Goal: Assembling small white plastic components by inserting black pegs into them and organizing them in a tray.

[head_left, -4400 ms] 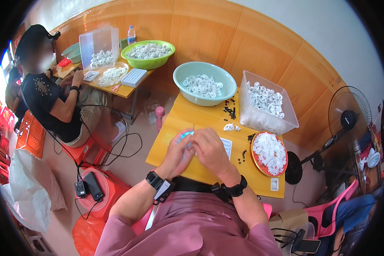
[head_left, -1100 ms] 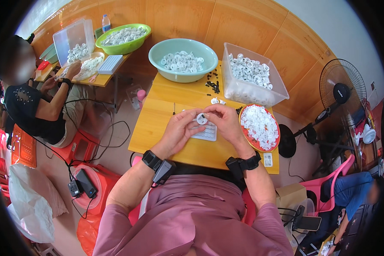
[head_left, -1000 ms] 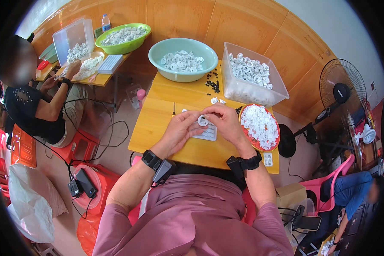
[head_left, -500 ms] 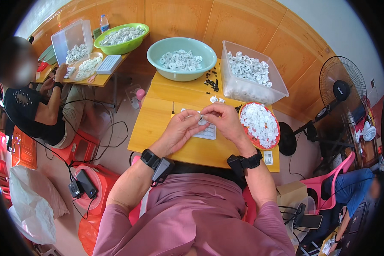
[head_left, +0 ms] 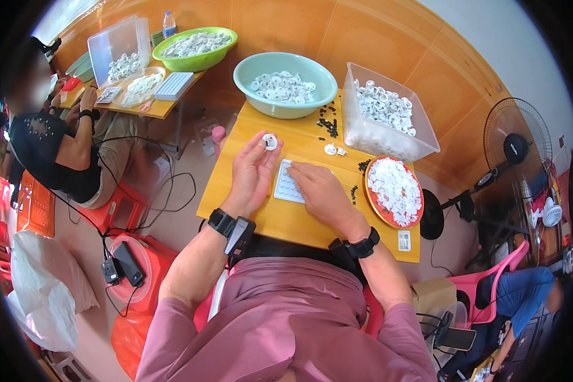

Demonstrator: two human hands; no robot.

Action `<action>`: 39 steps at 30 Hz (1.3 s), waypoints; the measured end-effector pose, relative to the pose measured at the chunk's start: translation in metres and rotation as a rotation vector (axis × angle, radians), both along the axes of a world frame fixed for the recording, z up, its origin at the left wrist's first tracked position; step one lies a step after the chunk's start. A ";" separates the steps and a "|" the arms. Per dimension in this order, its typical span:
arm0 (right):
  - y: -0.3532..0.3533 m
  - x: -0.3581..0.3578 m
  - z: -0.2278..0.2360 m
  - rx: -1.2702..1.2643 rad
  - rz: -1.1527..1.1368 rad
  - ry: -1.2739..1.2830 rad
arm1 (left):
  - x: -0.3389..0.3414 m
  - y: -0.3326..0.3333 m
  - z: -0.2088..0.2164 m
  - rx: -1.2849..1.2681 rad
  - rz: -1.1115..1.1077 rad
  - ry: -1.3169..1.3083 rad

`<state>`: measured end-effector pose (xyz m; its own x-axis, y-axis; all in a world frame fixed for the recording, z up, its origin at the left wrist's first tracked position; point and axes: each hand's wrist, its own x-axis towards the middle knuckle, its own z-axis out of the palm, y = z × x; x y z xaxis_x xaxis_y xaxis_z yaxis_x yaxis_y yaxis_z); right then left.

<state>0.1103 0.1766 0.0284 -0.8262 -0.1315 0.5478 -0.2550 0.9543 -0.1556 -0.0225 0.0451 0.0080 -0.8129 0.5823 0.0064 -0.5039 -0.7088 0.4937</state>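
My left hand (head_left: 251,172) is turned palm up, gripping a small round white plastic part (head_left: 270,142) with a dark spot in its middle at the fingertips. My right hand (head_left: 325,196) reaches over a pale tray with rows of round hollows (head_left: 288,190). Its fingers are bent together at the tray's surface, and whatever is between them is hidden. Beyond the tray lie a couple of loose white parts (head_left: 331,149) on the wooden table (head_left: 235,197).
A pale green basin (head_left: 248,89) and a clear bin (head_left: 388,145) hold white parts at the back. A red-rimmed plate (head_left: 395,224) of small white pieces stands right. Black bits (head_left: 328,121) lie scattered. A person (head_left: 57,149) works at the left table; a fan (head_left: 514,146) stands right.
My hands have moved apart from their pinch together. The left went up and left with the round part, turning palm up; the right came down onto the tray.
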 end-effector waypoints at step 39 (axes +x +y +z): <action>0.004 0.003 0.028 -0.228 -0.123 0.294 | 0.024 0.002 0.003 -0.019 -0.479 0.118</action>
